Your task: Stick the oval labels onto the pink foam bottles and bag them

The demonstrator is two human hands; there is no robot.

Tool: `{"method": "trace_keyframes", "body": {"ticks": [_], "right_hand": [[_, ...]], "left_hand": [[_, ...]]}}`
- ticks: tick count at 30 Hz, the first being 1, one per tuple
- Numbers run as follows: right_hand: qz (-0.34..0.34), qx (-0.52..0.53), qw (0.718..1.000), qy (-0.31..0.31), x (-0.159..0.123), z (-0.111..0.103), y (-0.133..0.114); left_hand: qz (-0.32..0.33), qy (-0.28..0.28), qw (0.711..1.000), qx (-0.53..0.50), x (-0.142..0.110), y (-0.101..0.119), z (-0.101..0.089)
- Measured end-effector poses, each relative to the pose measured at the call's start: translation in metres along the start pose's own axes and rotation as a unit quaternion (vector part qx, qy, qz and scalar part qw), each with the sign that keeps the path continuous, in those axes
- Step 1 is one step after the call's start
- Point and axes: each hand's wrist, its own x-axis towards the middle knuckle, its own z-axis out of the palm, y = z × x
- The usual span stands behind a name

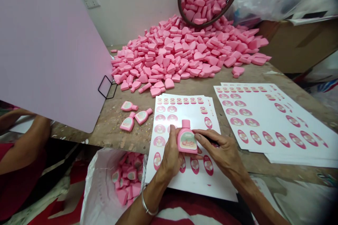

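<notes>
My left hand (pixel 170 153) is wrapped round a small pink toy bottle (pixel 187 143), held upright over the sheets. A green label with a picture covers the bottle's front. My right hand (pixel 220 147) is closed, its thumb tip at the right edge of the label. A slim dark tool (pixel 215 144) shows between its fingers, mostly hidden. Under both hands lies a stack of white sticker sheets (pixel 182 112) printed with pink labels. Left of it, several labelled pink bottles (pixel 127 122) rest on the wooden table (pixel 116 109).
A large heap of plain pink bottles (pixel 179 51) spreads from a tipped brown basket (pixel 181 5). More sticker sheets (pixel 264 112) lie at right. A white sack (pixel 95 182) with bottles stands below the table edge. A pale panel (pixel 52 42) separates another person's arm (pixel 29 140).
</notes>
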Motion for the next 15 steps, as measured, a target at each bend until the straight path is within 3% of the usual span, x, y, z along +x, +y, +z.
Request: {"method": "trace_keyframes", "body": {"ticks": [4, 7, 10, 13, 15], "right_hand": [[-0.024, -0.022, 0.999, 0.009, 0.000, 0.002, 0.001], [-0.070, -0.057, 0.996, 0.012, 0.002, 0.001, 0.003], [-0.112, -0.164, 0.980, 0.029, 0.005, -0.005, 0.005], [-0.109, -0.242, 0.960, 0.089, 0.010, -0.009, 0.006], [-0.080, -0.196, 0.974, 0.076, 0.013, -0.006, 0.003]], "left_hand": [[-0.003, 0.001, 1.000, 0.024, -0.002, 0.001, -0.001], [0.019, -0.030, 0.997, 0.070, -0.005, 0.003, -0.003], [0.056, -0.070, 0.992, 0.086, -0.008, 0.007, -0.005], [0.055, -0.079, 0.993, 0.073, -0.011, 0.011, -0.005], [0.038, -0.086, 0.993, 0.074, -0.014, 0.013, -0.004]]}}
